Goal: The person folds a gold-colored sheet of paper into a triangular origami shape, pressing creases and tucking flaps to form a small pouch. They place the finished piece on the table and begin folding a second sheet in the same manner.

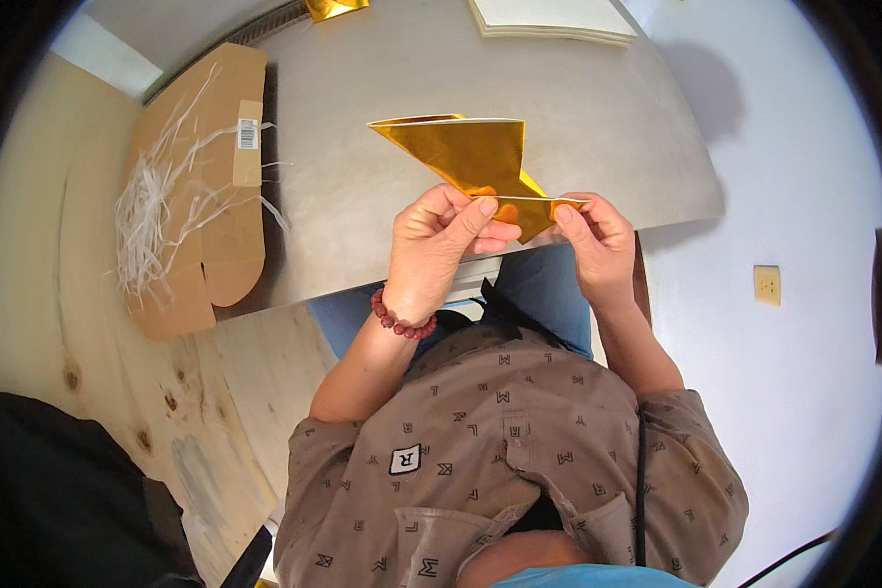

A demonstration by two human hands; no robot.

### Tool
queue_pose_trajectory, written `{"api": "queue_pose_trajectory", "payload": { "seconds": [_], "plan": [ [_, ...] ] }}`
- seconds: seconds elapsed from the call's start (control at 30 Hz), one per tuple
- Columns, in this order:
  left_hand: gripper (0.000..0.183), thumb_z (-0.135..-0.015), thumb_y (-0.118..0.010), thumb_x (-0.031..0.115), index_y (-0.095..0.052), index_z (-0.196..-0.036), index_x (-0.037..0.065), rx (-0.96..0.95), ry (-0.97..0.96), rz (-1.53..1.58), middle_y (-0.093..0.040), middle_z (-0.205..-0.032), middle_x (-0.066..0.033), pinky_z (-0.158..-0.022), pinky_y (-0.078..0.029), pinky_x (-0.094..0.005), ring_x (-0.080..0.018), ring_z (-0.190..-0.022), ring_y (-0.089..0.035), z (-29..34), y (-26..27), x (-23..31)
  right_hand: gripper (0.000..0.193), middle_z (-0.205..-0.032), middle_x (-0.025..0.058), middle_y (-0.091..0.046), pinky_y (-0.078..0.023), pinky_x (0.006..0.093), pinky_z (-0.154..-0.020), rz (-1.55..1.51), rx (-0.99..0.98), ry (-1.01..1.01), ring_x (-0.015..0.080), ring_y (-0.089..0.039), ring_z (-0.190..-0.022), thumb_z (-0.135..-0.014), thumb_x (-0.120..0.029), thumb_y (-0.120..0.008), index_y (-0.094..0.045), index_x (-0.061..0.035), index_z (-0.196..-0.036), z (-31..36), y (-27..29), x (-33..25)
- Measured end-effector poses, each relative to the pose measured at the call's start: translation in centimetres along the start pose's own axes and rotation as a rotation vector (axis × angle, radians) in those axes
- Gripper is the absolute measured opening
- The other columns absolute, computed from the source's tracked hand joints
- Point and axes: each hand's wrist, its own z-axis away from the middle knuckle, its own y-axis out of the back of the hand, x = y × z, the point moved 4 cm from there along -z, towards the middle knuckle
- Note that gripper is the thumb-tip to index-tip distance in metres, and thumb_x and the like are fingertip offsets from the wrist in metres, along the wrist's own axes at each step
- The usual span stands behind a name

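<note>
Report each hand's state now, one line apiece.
Left hand: closed, pinching folded, shiny gold foil paper.
Right hand: closed, pinching the same paper near its right end.

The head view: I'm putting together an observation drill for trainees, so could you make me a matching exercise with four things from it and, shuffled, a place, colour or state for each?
Things
1. folded gold foil paper
2. beaded bracelet
3. white stringy strands
4. wall outlet

Places, colours, states
A. spread over the brown cardboard
B. pale yellow, on the white wall
C. pinched by the left hand and the right hand
D. dark red, around the left wrist

Pairs: 1-C, 2-D, 3-A, 4-B
</note>
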Motion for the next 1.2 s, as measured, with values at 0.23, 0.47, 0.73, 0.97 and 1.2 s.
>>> {"api": "queue_pose_trajectory", "payload": {
  "seconds": [0.23, 0.47, 0.73, 0.97, 1.2],
  "plan": [
    [0.016, -0.107, -0.069, 0.015, -0.063, -0.098, 0.004, 0.028, 0.027, -0.001, -0.078, -0.101, -0.0158, -0.076, -0.066, -0.0315, -0.0235, -0.088, -0.081, 0.0, 0.2, -0.1, 0.019, -0.107, 0.009, -0.073, -0.061, 0.029, -0.083, 0.017, -0.011, -0.043, 0.014, -0.071, -0.094, -0.107, -0.01, -0.068, -0.072, 0.0055, -0.117, 0.1, -0.1, 0.1],
    [0.017, -0.108, -0.069, 0.02, -0.064, -0.1, 0.006, 0.032, -0.005, -0.039, -0.079, -0.092, -0.0136, -0.069, -0.065, -0.0284, -0.0198, -0.082, -0.08, 0.0, 0.7, 0.1, 0.017, -0.099, 0.0062, -0.074, -0.058, 0.0264, -0.081, 0.057, -0.013, -0.048, 0.0128, -0.071, -0.09, -0.106, -0.01, -0.07, -0.072, 0.0055, -0.113, 0.0, -0.8, -0.2],
    [0.017, -0.107, -0.07, 0.023, -0.065, -0.101, 0.008, 0.075, -0.028, -0.053, -0.077, -0.096, -0.005, -0.057, -0.058, -0.0234, -0.0141, -0.077, -0.077, -0.1, 0.8, -0.2, 0.026, -0.095, 0.0042, -0.072, -0.054, 0.0265, -0.078, -0.077, -0.013, -0.136, 0.0111, -0.068, -0.085, -0.112, -0.021, -0.06, -0.071, 0.001, -0.107, -0.7, -0.6, 0.9],
    [0.014, -0.108, -0.068, 0.022, -0.069, -0.11, 0.008, 0.072, -0.056, -0.072, -0.076, -0.097, -0.0034, -0.053, -0.051, -0.0225, -0.0112, -0.072, -0.073, -0.4, 0.4, -0.5, 0.031, -0.099, 0.007, -0.072, -0.06, 0.034, -0.081, -0.445, 0.07, -0.187, 0.0168, -0.072, -0.085, -0.115, -0.027, -0.053, -0.069, -0.0013, -0.111, -0.8, 0.1, 1.5],
    [0.02, -0.108, -0.069, 0.025, -0.063, -0.096, 0.009, 0.106, -0.054, -0.069, -0.072, -0.086, -0.0019, -0.052, -0.049, -0.022, -0.01, -0.064, -0.069, -0.2, 0.1, -0.2, 0.021, -0.1, 0.0089, -0.071, -0.059, 0.032, -0.08, -0.163, -0.082, -0.242, 0.0181, -0.073, -0.088, -0.11, -0.021, -0.062, -0.067, -0.0002, -0.112, 0.4, -1.3, 1.5]
  ]
}}
